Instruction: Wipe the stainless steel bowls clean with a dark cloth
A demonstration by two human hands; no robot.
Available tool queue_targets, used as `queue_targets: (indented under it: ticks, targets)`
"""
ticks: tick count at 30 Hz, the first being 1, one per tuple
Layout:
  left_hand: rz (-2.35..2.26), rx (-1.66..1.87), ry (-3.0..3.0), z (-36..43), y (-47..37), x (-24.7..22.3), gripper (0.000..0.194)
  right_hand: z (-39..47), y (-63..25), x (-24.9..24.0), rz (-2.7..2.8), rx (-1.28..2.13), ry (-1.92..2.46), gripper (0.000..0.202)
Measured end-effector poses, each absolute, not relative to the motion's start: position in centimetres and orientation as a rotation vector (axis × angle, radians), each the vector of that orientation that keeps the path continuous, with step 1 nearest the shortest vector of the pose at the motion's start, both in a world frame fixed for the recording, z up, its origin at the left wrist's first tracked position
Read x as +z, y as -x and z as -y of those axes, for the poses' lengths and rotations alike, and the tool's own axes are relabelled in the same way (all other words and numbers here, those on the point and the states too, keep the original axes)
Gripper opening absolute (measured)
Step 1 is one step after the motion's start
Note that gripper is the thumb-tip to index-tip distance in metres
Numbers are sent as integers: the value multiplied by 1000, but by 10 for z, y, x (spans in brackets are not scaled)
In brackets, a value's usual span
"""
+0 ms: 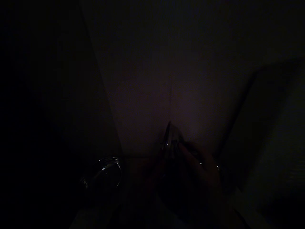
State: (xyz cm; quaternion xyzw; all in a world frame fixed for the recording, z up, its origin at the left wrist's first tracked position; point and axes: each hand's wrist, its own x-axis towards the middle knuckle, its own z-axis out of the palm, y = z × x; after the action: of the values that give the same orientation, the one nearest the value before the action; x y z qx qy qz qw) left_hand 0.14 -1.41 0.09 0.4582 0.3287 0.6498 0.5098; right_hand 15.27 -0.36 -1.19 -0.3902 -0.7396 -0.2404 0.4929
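Note:
The view is very dark, and only outlines and glints show. Near the lower middle, my right hand point(205, 168) is closed, its fingers against a small pointed object point(172, 138). That object has a pale face, dark stripes and a bright glint on its left side; its kind I cannot make out. A faint reddish shape to the left of it appears to be my left hand point(153, 173), close to the object. Its fingers are lost in the dark.
A shiny, round-rimmed clear vessel point(107, 171) stands at the lower left. Small glints show beyond my right hand. A pale, dim surface point(143, 111) with a thin vertical line lies ahead, and a dark slanted panel point(257, 121) is on the right.

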Motion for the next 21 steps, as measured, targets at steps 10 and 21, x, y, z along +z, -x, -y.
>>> queue_targets:
  ticks: [10,21]
  targets:
    - [-1066,1634,-924,2,13,-15,32,3,-142,-12,1856,-665,865,39]
    - [-937,1672,-917,-10,13,-23,26,5,-139,-25,1932,-662,752,33]
